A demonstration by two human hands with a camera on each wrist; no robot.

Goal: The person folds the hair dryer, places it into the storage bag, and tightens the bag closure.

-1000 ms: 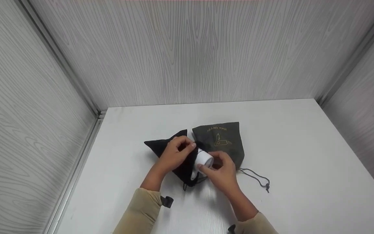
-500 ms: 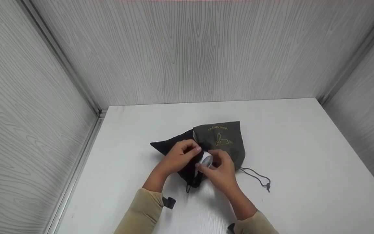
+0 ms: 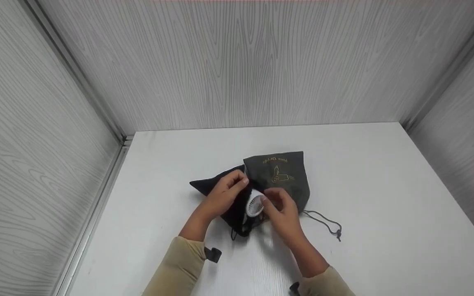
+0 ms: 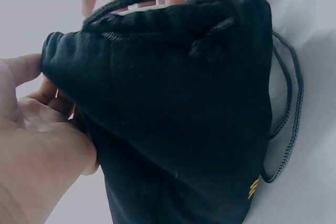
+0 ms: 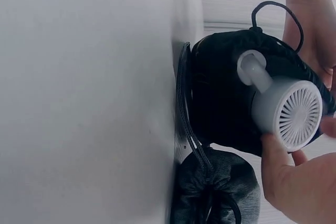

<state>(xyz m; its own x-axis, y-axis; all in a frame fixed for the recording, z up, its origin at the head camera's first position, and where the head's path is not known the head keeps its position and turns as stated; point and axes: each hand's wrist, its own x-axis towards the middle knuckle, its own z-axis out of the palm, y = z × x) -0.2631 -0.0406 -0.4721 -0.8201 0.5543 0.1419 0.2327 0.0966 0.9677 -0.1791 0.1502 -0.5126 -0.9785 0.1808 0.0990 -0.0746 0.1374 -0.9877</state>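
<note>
In the head view, a white hair dryer [image 3: 255, 204] pokes out of the mouth of a black drawstring bag [image 3: 233, 218]. Its round slotted end [image 5: 301, 115] faces the right wrist camera; the rest of its body is hidden in the cloth. My left hand [image 3: 225, 194] pinches the edge of the bag's mouth, and in the left wrist view the cloth [image 4: 173, 93] hides much of what lies behind. Around the slotted end, the thumb and fingers of my right hand [image 3: 283, 209] hold the dryer. A short white tube [image 5: 254, 72] shows beside it.
A dark grey-green drawstring pouch [image 3: 296, 185] with yellow lettering and a dryer drawing lies flat behind and right of the black bag. Its knotted cord [image 3: 331, 226] trails right over the white table [image 3: 385, 197]. Wood-grain panels [image 3: 241, 61] enclose the back and sides.
The hair dryer has turned so its slotted end faces up toward the head camera, and its white side shows less than before. My right fingers have shifted their hold; the left hand stays at the bag's mouth.
</note>
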